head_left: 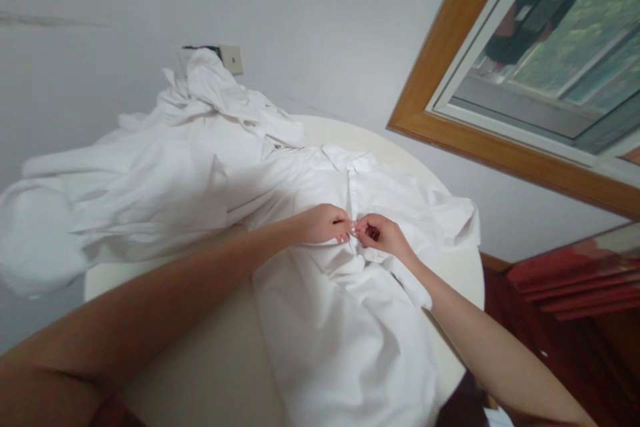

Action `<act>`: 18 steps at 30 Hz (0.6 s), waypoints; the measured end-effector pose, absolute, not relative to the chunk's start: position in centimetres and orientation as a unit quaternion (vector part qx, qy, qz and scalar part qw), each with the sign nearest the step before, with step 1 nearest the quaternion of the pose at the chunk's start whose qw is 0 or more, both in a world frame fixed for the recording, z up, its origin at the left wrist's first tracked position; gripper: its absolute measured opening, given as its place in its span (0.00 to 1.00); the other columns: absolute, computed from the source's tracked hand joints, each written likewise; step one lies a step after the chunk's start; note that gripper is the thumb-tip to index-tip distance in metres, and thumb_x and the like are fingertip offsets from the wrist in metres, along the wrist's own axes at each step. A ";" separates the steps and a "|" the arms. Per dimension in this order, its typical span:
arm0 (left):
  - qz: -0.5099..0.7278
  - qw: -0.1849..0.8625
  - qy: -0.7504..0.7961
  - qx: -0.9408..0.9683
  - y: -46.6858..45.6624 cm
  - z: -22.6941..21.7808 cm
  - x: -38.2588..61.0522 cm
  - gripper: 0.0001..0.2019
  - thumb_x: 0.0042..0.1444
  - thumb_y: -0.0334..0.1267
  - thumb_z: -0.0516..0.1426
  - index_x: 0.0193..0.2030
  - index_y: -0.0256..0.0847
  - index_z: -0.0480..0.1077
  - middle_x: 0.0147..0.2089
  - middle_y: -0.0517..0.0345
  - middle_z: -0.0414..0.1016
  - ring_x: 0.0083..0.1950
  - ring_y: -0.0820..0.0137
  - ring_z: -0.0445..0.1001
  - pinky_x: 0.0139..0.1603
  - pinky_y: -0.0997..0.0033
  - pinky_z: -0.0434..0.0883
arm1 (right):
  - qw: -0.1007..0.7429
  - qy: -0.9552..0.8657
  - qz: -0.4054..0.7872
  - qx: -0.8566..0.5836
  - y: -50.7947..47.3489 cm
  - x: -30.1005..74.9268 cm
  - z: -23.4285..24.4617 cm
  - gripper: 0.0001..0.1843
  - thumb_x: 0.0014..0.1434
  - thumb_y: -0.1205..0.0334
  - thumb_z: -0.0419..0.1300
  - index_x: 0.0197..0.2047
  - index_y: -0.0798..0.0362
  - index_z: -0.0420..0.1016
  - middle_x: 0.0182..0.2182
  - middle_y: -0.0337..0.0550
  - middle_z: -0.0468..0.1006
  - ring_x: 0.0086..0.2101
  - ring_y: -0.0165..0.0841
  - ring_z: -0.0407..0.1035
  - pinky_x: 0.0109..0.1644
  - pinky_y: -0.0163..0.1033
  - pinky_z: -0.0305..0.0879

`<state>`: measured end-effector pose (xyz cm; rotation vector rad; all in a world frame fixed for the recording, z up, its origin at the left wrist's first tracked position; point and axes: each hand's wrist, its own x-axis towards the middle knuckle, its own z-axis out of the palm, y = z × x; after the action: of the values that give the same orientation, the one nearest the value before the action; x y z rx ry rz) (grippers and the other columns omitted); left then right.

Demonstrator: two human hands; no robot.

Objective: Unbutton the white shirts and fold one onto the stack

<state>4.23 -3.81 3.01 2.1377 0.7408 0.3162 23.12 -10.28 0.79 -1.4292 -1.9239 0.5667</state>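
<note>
A white shirt (345, 320) lies spread front-up on a round cream table (210, 360), its collar (350, 159) toward the far side. My left hand (323, 223) and my right hand (381, 235) meet at the shirt's front placket, about the middle of the chest. Both hands are closed in a pinch on the placket fabric, fingertips almost touching each other. Whether a button is between the fingers is too small to tell.
A heap of other white garments (150, 173) covers the table's left and far side, partly hanging over the edge. A white wall with a socket plate (231, 59) stands behind. A wood-framed window (525, 80) is at right; dark red-brown floor (560, 320) lies below it.
</note>
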 end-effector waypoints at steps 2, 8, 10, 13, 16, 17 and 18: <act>0.127 0.396 0.305 0.857 -4.0 3.1 4.3 0.15 0.56 0.44 0.51 0.30 0.37 0.74 0.27 0.59 0.75 0.29 0.73 0.69 0.28 0.77 0.59 | 0.333 -0.741 0.193 -0.550 -10.4 22.8 0.8 0.03 0.51 0.66 0.57 0.30 0.53 0.72 0.25 0.39 0.71 0.26 0.28 0.63 0.30 0.32 0.60; 0.132 0.379 0.328 0.855 -4.3 3.2 4.7 0.16 0.56 0.44 0.51 0.27 0.37 0.74 0.25 0.58 0.75 0.28 0.73 0.69 0.27 0.77 0.59 | 0.317 -0.739 0.149 -0.576 -10.6 22.3 0.8 0.01 0.51 0.67 0.57 0.29 0.52 0.68 0.25 0.37 0.68 0.27 0.29 0.62 0.30 0.32 0.58; 0.137 0.378 0.325 0.856 -4.3 3.1 4.8 0.16 0.56 0.44 0.51 0.27 0.37 0.73 0.25 0.58 0.75 0.28 0.73 0.69 0.28 0.77 0.59 | 0.312 -0.734 0.143 -0.586 -10.7 22.1 0.9 0.01 0.51 0.66 0.58 0.29 0.52 0.68 0.26 0.37 0.67 0.27 0.29 0.62 0.30 0.32 0.57; 0.138 0.382 0.324 0.854 -4.3 3.0 4.8 0.14 0.55 0.41 0.51 0.27 0.37 0.74 0.25 0.59 0.76 0.27 0.74 0.69 0.28 0.77 0.59 | 0.291 -0.725 0.134 -0.609 -11.0 21.9 1.2 0.01 0.53 0.64 0.58 0.31 0.51 0.69 0.27 0.37 0.69 0.28 0.29 0.63 0.31 0.32 0.56; 0.148 0.376 0.339 0.849 -4.6 3.0 5.0 0.13 0.53 0.39 0.52 0.26 0.37 0.73 0.24 0.60 0.74 0.26 0.74 0.67 0.27 0.77 0.57 | 0.271 -0.727 0.120 -0.620 -11.0 21.8 1.3 0.02 0.53 0.63 0.59 0.31 0.51 0.69 0.27 0.37 0.70 0.29 0.30 0.63 0.32 0.33 0.56; 0.154 0.369 0.346 0.849 -4.8 3.0 5.0 0.12 0.53 0.39 0.52 0.25 0.37 0.73 0.23 0.60 0.74 0.26 0.74 0.66 0.27 0.76 0.57 | 0.270 -0.730 0.117 -0.617 -11.0 21.8 1.3 0.01 0.53 0.63 0.59 0.30 0.51 0.69 0.26 0.37 0.70 0.30 0.31 0.63 0.33 0.33 0.57; 0.162 0.361 0.352 0.848 -4.9 3.0 5.1 0.12 0.53 0.38 0.52 0.25 0.37 0.73 0.22 0.60 0.73 0.26 0.74 0.66 0.26 0.76 0.56 | 0.272 -0.733 0.115 -0.613 -10.9 21.9 1.2 0.01 0.53 0.64 0.59 0.30 0.51 0.69 0.26 0.38 0.69 0.30 0.31 0.63 0.34 0.34 0.57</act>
<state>5.09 -4.94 3.03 2.1857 0.9062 0.4165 21.90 -10.88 1.22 -1.6490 -1.9739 0.3104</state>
